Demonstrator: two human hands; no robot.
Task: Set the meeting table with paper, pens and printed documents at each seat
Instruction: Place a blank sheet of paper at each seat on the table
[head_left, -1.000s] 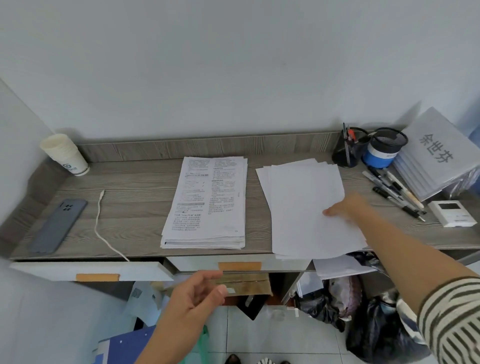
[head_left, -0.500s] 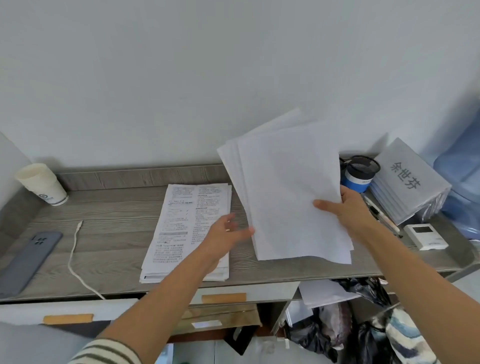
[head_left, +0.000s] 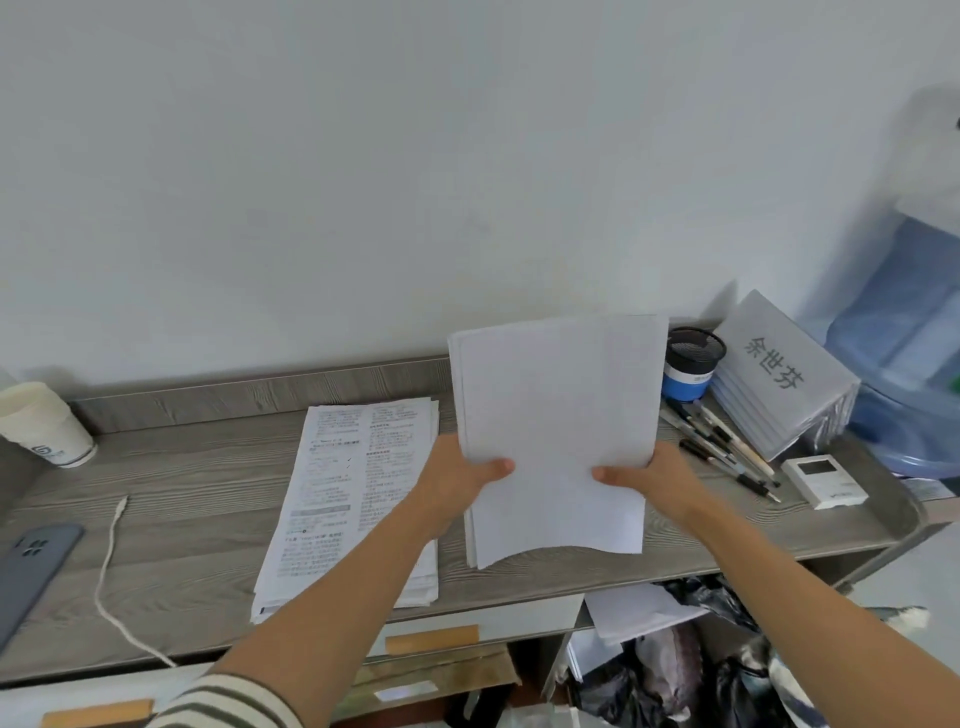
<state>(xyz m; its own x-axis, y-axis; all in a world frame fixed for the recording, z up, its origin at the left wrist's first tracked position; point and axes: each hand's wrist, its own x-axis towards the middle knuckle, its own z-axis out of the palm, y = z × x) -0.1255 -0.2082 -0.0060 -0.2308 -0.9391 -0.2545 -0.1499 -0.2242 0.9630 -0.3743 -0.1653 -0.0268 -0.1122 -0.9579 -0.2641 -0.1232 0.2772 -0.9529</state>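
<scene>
I hold a stack of blank white paper (head_left: 553, 415) upright above the grey wooden desk (head_left: 171, 514). My left hand (head_left: 457, 480) grips its left edge and my right hand (head_left: 654, 480) grips its right edge, thumbs on the front sheet. To the left of the stack, a pile of printed documents (head_left: 358, 499) lies flat on the desk, partly under my left forearm. Several pens (head_left: 722, 441) lie loose on the desk to the right of the paper.
A black mesh pen cup (head_left: 693, 358) and grey name cards (head_left: 779, 374) stand at the back right, with a small white device (head_left: 823, 480) and a blue water jug (head_left: 909, 353). Paper cups (head_left: 44, 426), a phone (head_left: 31, 577) and a white cable (head_left: 106, 571) lie left. Bags sit below the desk.
My right hand lifted the blank paper off the desk and stood it upright. My left hand rose from below the desk and took the stack's left edge.
</scene>
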